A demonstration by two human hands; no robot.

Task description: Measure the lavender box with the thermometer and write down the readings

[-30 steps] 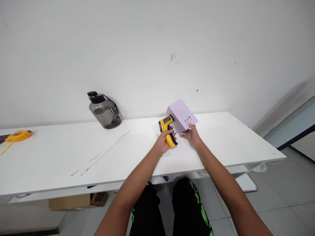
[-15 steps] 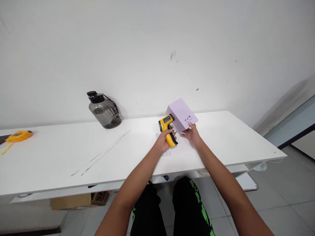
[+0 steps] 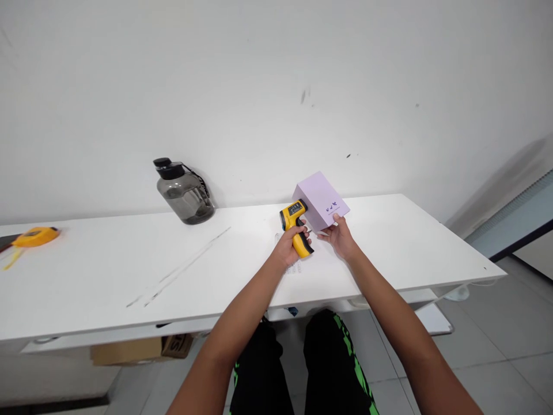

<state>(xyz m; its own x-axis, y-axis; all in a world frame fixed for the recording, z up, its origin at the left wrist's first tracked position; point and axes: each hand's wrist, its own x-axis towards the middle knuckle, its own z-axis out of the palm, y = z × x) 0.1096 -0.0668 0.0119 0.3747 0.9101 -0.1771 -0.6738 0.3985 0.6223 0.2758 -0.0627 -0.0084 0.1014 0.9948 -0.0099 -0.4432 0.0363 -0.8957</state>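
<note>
My left hand (image 3: 288, 245) is closed around the handle of a yellow and black infrared thermometer gun (image 3: 292, 214). Its small panel faces up, and its front end lies close to the side of a lilac box (image 3: 321, 193). My right hand (image 3: 340, 237) grips the near lower edge of that box, thumb on the printed face and fingers underneath. The box is tilted, with small dark purple marks near its lower corner. Beneath my left hand, partly covered, are faint printed marks (image 3: 294, 267) on a pale surface.
A grey translucent bottle (image 3: 185, 196) with a black cap leans towards the left by the wall. A yellow tape measure (image 3: 37, 237) lies at the far left of the white table (image 3: 389, 248). Under the table sits a cardboard box (image 3: 129, 350).
Hardly anything differs. The whole view has shifted very slightly; both hands keep the same hold on the thermometer gun and the box.
</note>
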